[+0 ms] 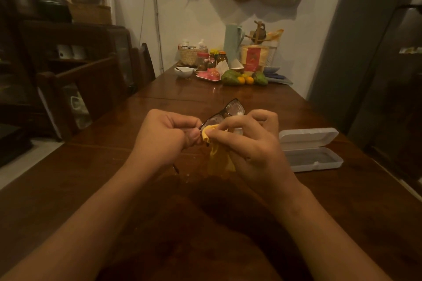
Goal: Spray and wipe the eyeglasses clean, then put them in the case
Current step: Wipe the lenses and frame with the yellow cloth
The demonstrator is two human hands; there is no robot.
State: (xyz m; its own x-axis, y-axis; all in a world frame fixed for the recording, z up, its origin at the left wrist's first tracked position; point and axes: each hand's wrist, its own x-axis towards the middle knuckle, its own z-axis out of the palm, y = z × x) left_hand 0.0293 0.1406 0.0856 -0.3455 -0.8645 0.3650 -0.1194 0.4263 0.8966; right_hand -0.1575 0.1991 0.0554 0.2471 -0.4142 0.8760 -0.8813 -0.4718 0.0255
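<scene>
Step in hand: wiping, judged from the grip; eyeglasses (231, 109) held up over the counter (137, 189), between both hands, not touching it.

Left hand (163, 132): fingers (194, 137) curled tight, pinching the frame at its left end; a temple tip hangs out below that hand.
Right hand (255, 143): thumb and forefinger pinch the yellow cloth (218, 162) onto the near lens; the rest of the cloth hangs loose under the hand.
Something pale and translucent sits behind the right fingers; can't tell what it is.

Far lens looks white and smeared, so it probably needs a pass too; near lens mostly hidden by cloth, state unknown.

To do it well:
- keep the left grip on the rim, off the glass; a fingerprint there undoes the work
- sandwich the lens with cloth on both faces; rub centre outward, light pressure
- support next to the lens being wiped; twisting across the bridge could bend the frame
- shift to a dry patch of cloth for the far lens
- fold the temples before casing

Case (312, 155) lies open on the counter to the right, well apart from the hands; ready to receive.
</scene>
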